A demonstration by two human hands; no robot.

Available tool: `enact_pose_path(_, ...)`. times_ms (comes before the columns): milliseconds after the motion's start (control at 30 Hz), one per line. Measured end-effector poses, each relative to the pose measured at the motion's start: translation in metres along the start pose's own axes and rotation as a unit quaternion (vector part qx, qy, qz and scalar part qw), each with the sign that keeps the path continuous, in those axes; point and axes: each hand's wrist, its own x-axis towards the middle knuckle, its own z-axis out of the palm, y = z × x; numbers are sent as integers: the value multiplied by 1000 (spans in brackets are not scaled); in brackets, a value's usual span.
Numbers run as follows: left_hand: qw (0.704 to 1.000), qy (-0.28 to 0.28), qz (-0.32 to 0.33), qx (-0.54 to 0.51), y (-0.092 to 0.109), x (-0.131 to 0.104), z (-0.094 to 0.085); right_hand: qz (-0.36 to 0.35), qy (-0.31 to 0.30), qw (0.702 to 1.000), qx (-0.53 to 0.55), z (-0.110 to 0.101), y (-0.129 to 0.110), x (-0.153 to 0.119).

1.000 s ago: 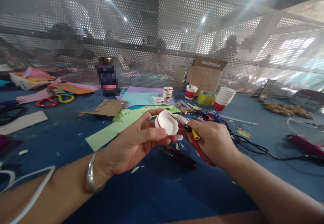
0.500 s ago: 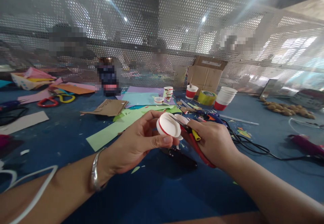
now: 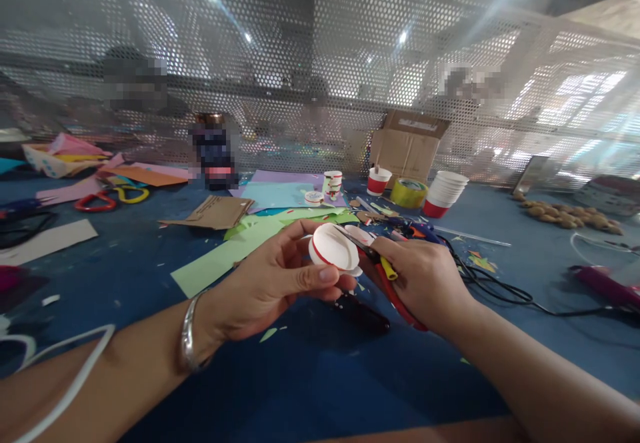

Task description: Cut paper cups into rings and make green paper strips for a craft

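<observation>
My left hand (image 3: 285, 273) pinches a shallow white paper cup base (image 3: 334, 248) with a red band round its side, its hollow turned toward me. In my right hand (image 3: 425, 276) is a pair of scissors (image 3: 389, 268) with red and yellow handles. Their dark blades reach over the cup base's rim at its upper right. A strip of white paper curls off just behind the blades. Below the hands, a dark elongated object (image 3: 363, 313) lies on the blue table (image 3: 280, 383); I cannot make out its kind.
Green paper (image 3: 215, 263) and folded cardboard (image 3: 215, 213) lie ahead to the left. Stacked paper cups (image 3: 445, 195), yellow tape (image 3: 409, 193) and a cardboard box (image 3: 407, 143) stand farther back. A black cable (image 3: 515, 294) crosses the right side, near a purple glue gun (image 3: 607, 286).
The cup base has tilted very slightly in my left hand, and its cut edge stands a little farther out on the right. Both hands stay almost in place.
</observation>
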Motion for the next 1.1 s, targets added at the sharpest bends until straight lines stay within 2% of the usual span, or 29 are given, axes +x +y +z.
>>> enact_pose_path(367,1000,-25,14,0,-1,1,-5,1,-26,999,-18,-3,2,1)
enact_pose_path(600,997,-62,9,-33,-2,5,-11,13,-54,998,-7,3,5,-2)
enact_pose_path(967,996,-90,10,-21,-2,5,-14,-8,-36,999,5,1,4,-2)
enact_pose_path(1100,995,-94,5,-20,-4,5,-14,-9,-56,998,-6,2,5,-3)
